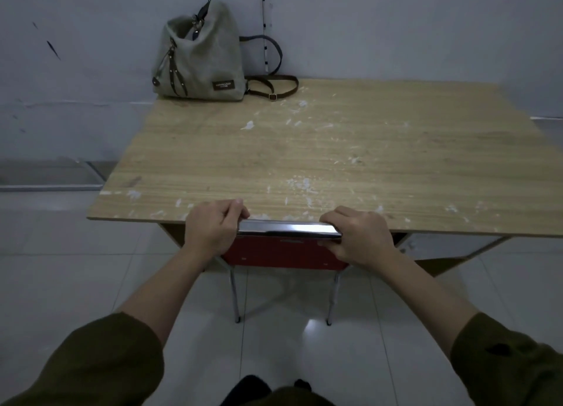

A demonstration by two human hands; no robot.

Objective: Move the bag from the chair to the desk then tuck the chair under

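Both hands' grip, left hand [213,232], right hand [359,238], clenched on red chair [283,253] chrome top rail, grey-green canvas bag [199,58] upright on desk [335,162]

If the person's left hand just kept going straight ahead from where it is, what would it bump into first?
Probably the near edge of the desk. The left hand, like the right hand, grips the chair top rail right at that edge; depth is hard to judge. The bag sits far behind.

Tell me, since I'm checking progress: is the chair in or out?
In. The chair has its backrest at the desk edge, seat hidden beneath.
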